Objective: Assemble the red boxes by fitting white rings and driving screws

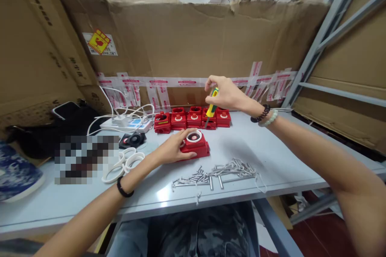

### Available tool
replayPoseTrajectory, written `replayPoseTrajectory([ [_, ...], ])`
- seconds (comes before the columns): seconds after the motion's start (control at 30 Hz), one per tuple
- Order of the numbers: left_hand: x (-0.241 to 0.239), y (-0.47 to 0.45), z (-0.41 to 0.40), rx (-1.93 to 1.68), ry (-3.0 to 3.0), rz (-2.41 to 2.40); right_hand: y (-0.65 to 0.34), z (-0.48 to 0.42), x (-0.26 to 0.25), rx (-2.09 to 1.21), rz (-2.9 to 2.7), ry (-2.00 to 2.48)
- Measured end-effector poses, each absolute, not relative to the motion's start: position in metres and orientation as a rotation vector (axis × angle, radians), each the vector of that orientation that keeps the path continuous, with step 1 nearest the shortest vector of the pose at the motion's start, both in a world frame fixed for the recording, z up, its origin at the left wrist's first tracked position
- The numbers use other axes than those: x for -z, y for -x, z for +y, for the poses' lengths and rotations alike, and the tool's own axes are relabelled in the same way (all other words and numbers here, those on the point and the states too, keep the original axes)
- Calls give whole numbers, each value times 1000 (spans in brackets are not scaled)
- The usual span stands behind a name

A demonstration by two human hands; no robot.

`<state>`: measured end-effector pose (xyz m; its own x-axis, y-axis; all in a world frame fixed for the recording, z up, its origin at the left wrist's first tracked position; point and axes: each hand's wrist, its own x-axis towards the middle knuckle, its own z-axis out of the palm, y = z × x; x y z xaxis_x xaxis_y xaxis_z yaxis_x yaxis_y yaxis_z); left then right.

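A red box-shaped housing (197, 150) with a white ring (194, 136) on its top rests on the table. My left hand (176, 147) grips it from the left, thumb along the near side and fingers by the ring. Above and behind the housing, my right hand (224, 93) is closed on a screwdriver (212, 104) with a yellow and green handle. Its shaft points down and a little left, in front of the row of red housings (194, 117); I see it apart from the ring. Screws and silver T-shaped pieces (223, 172) lie nearer the table's front edge.
Loose white rings (132, 160) lie left of my forearm, near a black round part (134, 139). Behind them a white power strip (128, 124) carries tangled cables. A cardboard wall (193, 44) closes off the back, and a grey metal frame (313, 48) stands at right.
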<state>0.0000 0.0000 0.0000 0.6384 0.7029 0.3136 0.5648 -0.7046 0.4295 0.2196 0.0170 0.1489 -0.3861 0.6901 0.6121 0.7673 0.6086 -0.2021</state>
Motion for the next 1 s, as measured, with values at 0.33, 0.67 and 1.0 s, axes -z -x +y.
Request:
replayPoseTrajectory([
  [0.33, 0, -1, 1, -675, -2578, 1023, -212, 53, -102, -265, -2701, 1617],
  [0.67, 2, -1, 2, -683, -2586, 1009, -196, 55, -93, -328, -2898, 1519],
  [1.0, -1, -2, 1, -690, -2567, 1014, -200, 54, -92, -138, -3018, 1343],
])
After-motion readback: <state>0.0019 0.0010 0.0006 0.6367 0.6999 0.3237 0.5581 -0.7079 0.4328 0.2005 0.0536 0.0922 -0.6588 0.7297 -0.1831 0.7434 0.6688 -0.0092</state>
